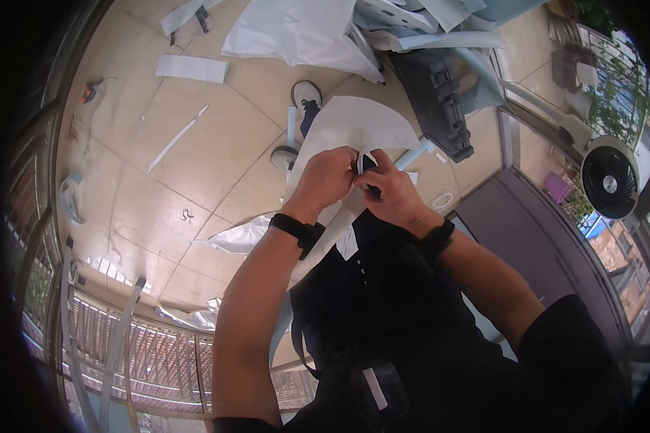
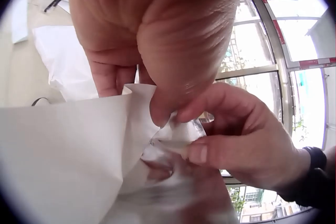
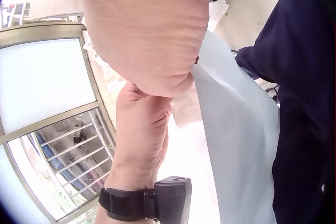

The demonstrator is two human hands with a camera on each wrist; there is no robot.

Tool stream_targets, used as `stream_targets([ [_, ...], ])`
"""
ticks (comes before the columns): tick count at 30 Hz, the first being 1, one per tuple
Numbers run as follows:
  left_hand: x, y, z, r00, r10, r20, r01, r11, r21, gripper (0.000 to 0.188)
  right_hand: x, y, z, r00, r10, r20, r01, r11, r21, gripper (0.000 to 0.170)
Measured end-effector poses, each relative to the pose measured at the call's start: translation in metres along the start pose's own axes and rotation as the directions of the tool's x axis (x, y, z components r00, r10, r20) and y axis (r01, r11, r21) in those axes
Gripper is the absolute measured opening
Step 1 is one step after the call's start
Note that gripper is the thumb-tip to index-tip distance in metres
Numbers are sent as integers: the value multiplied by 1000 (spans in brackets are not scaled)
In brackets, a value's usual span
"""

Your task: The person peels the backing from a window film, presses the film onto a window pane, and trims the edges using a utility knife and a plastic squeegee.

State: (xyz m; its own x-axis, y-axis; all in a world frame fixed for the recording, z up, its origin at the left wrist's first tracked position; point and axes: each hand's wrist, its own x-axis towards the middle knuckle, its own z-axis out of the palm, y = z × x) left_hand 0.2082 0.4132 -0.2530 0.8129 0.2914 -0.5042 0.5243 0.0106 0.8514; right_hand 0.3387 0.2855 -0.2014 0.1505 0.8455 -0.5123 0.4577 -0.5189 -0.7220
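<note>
A large white sheet [image 1: 347, 119] with a rounded far end lies across the person's front, its surface creased near the hands. The left hand [image 1: 328, 179] grips its edge, thumb pointing down at a fold. Close beside it, the right hand [image 1: 393, 193] pinches the same edge between thumb and forefinger. In the left wrist view the sheet [image 2: 63, 155] is matt white outside, with a shiny silvery face [image 2: 163, 182] showing below the fingertips. From the right wrist, the sheet [image 3: 239, 134] hangs pale between hand and dark clothing; the right fingertips are hidden there.
White plastic wrapping [image 1: 289, 32] and a pile of pale sheets [image 1: 440, 22] lie ahead. A black hard case [image 1: 433, 101] stands at the right, near a black fan [image 1: 609, 177]. Paper strips [image 1: 179, 138] and offcuts [image 1: 192, 68] are scattered on the tiled floor.
</note>
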Motion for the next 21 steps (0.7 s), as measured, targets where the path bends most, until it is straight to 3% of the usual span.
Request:
stream_targets([
  [3,-3,-4,-2,993,-107,44,111,988,-107,17,-6,5,6,1000,19,-14,-18,998,54,26],
  [5,-6,-8,3,985,-155,76,165,974,-155,20,-15,-2,11,970,242,-4,-235,947,219,23],
  [6,-8,-9,8,984,-163,68,171,976,-137,24,-18,-3,14,971,239,-5,-232,948,218,23],
  [8,-13,-10,17,983,-172,59,178,976,-122,27,-29,0,23,930,361,62,-351,827,440,22],
  [13,-20,-2,36,972,-113,207,97,992,85,41,-47,13,26,878,478,27,-389,681,621,18],
  [15,-21,-3,50,976,-74,207,63,996,63,41,-50,13,8,568,772,285,-539,88,838,15],
  [16,-23,-5,58,979,-42,199,34,998,46,42,-52,20,5,560,778,284,-541,84,837,15],
  [18,-27,-7,68,978,-52,204,41,998,56,41,-47,35,-2,441,888,133,-440,85,894,19],
  [19,-26,-8,70,978,-61,199,46,996,76,41,-39,33,-4,374,926,46,-451,139,882,30],
  [20,-26,-8,71,978,-58,202,43,996,75,41,-36,43,1,370,928,44,-449,138,883,30],
  [21,-27,-7,70,975,-45,219,24,995,98,41,-36,61,10,390,909,-147,-581,367,727,43],
])
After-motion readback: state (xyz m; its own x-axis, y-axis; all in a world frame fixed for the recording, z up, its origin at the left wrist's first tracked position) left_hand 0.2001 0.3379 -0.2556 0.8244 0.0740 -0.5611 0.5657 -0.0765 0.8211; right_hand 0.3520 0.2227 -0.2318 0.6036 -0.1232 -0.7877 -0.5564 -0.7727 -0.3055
